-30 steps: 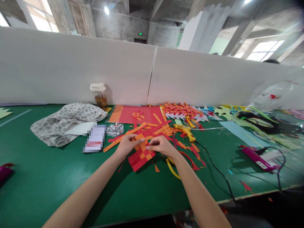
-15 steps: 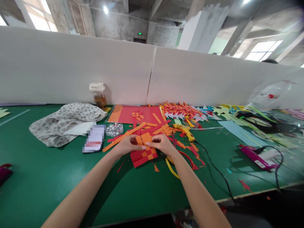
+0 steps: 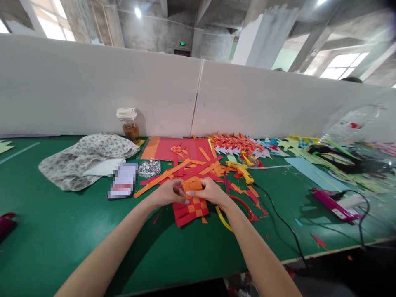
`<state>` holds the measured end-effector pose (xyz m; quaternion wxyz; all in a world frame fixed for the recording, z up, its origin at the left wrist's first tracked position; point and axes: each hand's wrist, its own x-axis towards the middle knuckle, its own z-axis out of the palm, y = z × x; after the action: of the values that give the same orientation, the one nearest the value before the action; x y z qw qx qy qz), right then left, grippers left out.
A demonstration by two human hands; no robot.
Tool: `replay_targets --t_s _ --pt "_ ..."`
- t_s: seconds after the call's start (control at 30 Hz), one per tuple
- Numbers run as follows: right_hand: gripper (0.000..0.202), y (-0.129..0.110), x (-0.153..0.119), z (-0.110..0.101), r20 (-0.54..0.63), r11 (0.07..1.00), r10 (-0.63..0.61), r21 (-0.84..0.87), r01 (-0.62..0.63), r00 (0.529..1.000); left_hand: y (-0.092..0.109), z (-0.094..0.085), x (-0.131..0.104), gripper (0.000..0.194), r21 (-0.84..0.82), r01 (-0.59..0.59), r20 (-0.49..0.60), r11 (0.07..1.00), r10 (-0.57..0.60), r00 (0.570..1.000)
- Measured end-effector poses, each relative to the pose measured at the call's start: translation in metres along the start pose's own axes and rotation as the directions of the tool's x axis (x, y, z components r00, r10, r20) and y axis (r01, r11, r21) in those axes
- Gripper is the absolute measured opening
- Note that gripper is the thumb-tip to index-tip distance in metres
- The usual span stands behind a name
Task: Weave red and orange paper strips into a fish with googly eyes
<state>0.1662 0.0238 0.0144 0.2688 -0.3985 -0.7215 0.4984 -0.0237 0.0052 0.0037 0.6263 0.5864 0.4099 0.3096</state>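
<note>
A checkered piece of woven paper strips (image 3: 192,209), red and orange, is between my hands just above the table. My right hand (image 3: 213,192) pinches its upper right part, thumb over the orange strips and fingers behind. At its left edge, my left hand (image 3: 168,193) is closed with curled fingers, the thumb tip against the paper. Loose orange and red paper strips (image 3: 167,176) lie right behind my hands. Close to my right forearm are scissors with red and yellow handles (image 3: 224,218), partly covered by the arm.
A yellow glue gun (image 3: 244,171) with a black cord lies to the right, near a pile of woven paper fish (image 3: 235,144). Leftward are a phone (image 3: 123,180), a bag of googly eyes (image 3: 149,168), a patterned cloth (image 3: 74,161) and a lidded cup (image 3: 128,126). A magenta power strip (image 3: 334,206) sits at right.
The woven paper has tilted and shifted slightly down and right. Its upper orange strips now look folded over. My left fingers have curled more, and my right thumb has moved onto the orange strips.
</note>
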Motion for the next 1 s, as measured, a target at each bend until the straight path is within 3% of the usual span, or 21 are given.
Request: replay_targets --t_s 0.13,0.37,0.63,0.87,1.0 --pt "0.039 -0.001 -0.001 -0.003 -0.037 1.000 0.011 -0.010 -0.011 0.999 0.002 -0.004 0.000 0.027 0.021 0.029 -0.015 0.999 -0.029 0.999" --pt "0.047 0.000 -0.001 -0.004 -0.114 0.992 -0.036 -0.125 0.022 0.993 0.003 -0.015 -0.001 0.017 0.110 0.022 0.061 0.994 -0.029 0.998" --pt "0.044 0.000 0.000 -0.001 -0.125 0.994 -0.003 -0.113 -0.011 0.992 0.003 -0.002 0.000 0.020 0.177 -0.036 0.068 0.984 0.024 0.997" --pt "0.035 -0.001 0.002 0.004 -0.170 1.000 -0.014 -0.010 0.012 0.985 -0.015 0.001 0.010 0.031 0.195 -0.067 -0.089 0.978 0.086 0.992" --pt "0.036 0.002 0.006 -0.003 -0.362 0.993 -0.048 0.079 0.083 0.931 -0.010 0.000 0.010 0.031 0.116 -0.118 -0.195 0.986 0.140 0.971"
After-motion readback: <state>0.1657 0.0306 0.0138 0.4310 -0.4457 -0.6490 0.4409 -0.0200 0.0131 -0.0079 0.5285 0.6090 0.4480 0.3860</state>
